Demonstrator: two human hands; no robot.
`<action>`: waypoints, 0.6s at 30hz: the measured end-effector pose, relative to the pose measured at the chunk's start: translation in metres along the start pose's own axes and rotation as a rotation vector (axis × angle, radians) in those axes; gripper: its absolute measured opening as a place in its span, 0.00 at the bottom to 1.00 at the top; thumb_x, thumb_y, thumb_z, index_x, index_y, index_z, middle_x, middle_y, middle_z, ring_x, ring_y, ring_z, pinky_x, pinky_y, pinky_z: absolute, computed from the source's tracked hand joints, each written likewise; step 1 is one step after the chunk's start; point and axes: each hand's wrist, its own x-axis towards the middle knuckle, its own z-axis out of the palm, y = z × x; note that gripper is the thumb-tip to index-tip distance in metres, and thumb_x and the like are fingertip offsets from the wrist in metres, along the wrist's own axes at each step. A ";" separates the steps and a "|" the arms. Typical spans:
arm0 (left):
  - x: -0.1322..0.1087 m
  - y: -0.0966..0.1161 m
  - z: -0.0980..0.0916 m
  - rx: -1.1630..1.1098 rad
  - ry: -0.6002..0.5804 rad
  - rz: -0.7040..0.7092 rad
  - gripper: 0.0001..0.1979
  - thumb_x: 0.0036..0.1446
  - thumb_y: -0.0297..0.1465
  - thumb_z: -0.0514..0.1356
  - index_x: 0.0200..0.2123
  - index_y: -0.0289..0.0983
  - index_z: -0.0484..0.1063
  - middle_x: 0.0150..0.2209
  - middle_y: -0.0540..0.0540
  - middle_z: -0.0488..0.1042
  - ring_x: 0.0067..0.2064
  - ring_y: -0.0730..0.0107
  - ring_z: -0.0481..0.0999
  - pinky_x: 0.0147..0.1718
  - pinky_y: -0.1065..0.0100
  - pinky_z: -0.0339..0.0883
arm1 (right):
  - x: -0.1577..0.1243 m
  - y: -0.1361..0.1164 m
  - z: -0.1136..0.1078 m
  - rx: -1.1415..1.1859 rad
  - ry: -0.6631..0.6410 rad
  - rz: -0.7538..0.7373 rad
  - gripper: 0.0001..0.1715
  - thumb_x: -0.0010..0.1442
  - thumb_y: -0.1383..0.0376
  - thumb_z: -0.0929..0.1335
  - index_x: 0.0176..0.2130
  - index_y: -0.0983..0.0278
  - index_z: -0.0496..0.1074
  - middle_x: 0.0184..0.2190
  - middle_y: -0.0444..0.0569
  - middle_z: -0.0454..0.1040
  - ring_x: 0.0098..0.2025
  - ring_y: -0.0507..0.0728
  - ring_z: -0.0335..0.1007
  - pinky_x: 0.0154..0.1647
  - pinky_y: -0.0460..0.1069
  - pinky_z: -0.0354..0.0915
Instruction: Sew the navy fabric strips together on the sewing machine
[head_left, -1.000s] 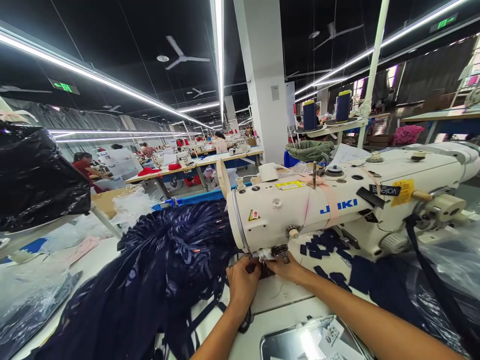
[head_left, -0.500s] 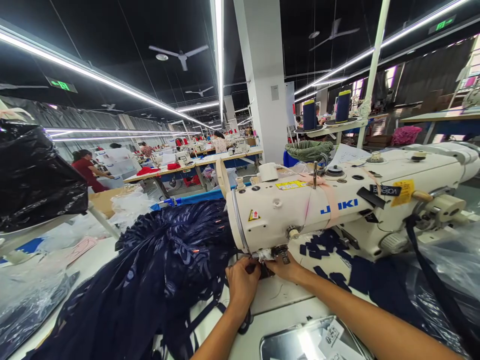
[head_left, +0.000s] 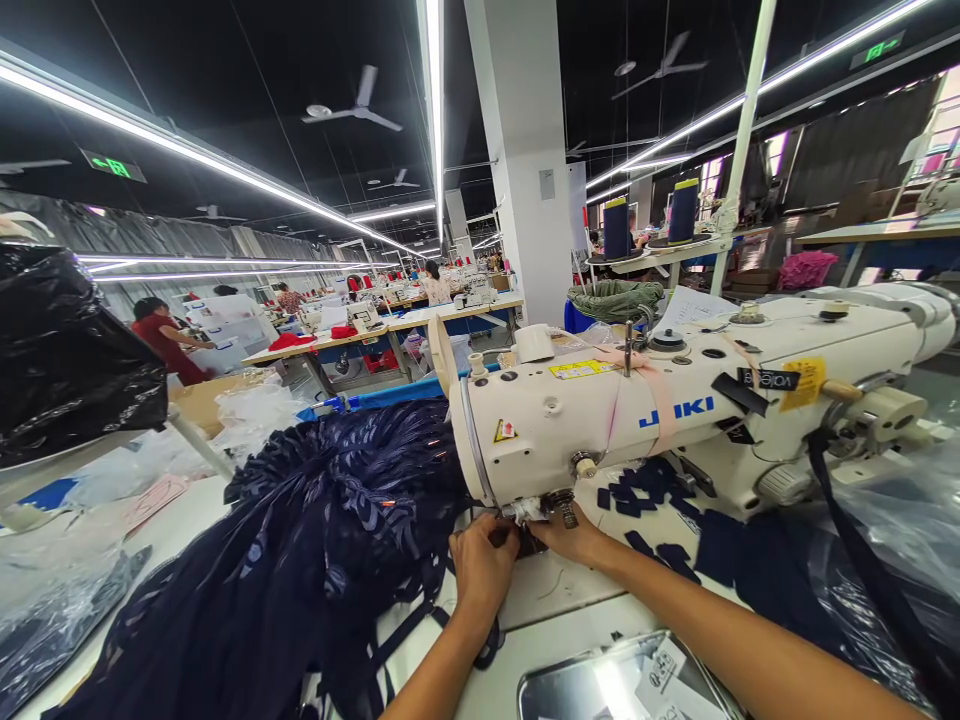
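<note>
At the needle end of a white sewing machine [head_left: 555,430], my left hand [head_left: 481,565] is closed, thumb and fingers pinched on navy fabric by the presser foot. My right hand [head_left: 574,535] reaches in from the other side; its fingertips are hidden behind the needle parts, so its grip does not show. Left of the machine lies a big heap of navy garments [head_left: 337,500] with lacy patches. Narrow navy straps [head_left: 412,625] trail from the heap beneath my left wrist.
Small navy fabric pieces [head_left: 637,490] lie behind my right forearm. A shiny metal tray [head_left: 555,690] with paper labels sits at the front edge. Clear plastic bags [head_left: 67,590] cover the left side. Two navy thread cones [head_left: 683,212] stand behind the machine. Other people work farther back.
The view has shifted very slightly. Both hands stay at the needle area with almost no visible movement.
</note>
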 end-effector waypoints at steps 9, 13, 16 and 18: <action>0.000 0.002 0.000 -0.003 -0.003 -0.001 0.09 0.48 0.30 0.54 0.24 0.40 0.75 0.21 0.51 0.73 0.26 0.66 0.70 0.33 0.65 0.54 | -0.001 -0.002 -0.001 -0.013 0.041 -0.032 0.08 0.47 0.72 0.63 0.22 0.63 0.68 0.24 0.45 0.73 0.31 0.55 0.69 0.34 0.45 0.63; 0.000 0.002 0.000 -0.012 -0.004 0.005 0.09 0.48 0.29 0.54 0.24 0.40 0.75 0.22 0.51 0.74 0.27 0.66 0.70 0.32 0.65 0.54 | -0.003 -0.003 -0.002 0.003 0.051 -0.039 0.08 0.47 0.72 0.63 0.22 0.63 0.69 0.23 0.44 0.73 0.31 0.55 0.69 0.34 0.45 0.63; 0.001 0.002 -0.001 -0.021 -0.005 0.009 0.09 0.48 0.29 0.54 0.24 0.40 0.75 0.23 0.50 0.74 0.27 0.66 0.71 0.32 0.66 0.54 | -0.004 -0.002 -0.003 0.017 0.061 -0.043 0.07 0.48 0.71 0.63 0.24 0.63 0.69 0.24 0.45 0.73 0.31 0.55 0.69 0.33 0.46 0.63; 0.001 0.002 -0.001 -0.028 -0.010 0.010 0.09 0.48 0.29 0.54 0.25 0.40 0.75 0.23 0.50 0.74 0.28 0.66 0.71 0.31 0.67 0.55 | -0.004 -0.001 -0.002 0.027 0.069 -0.044 0.07 0.48 0.71 0.63 0.24 0.64 0.70 0.24 0.46 0.73 0.31 0.56 0.69 0.32 0.45 0.63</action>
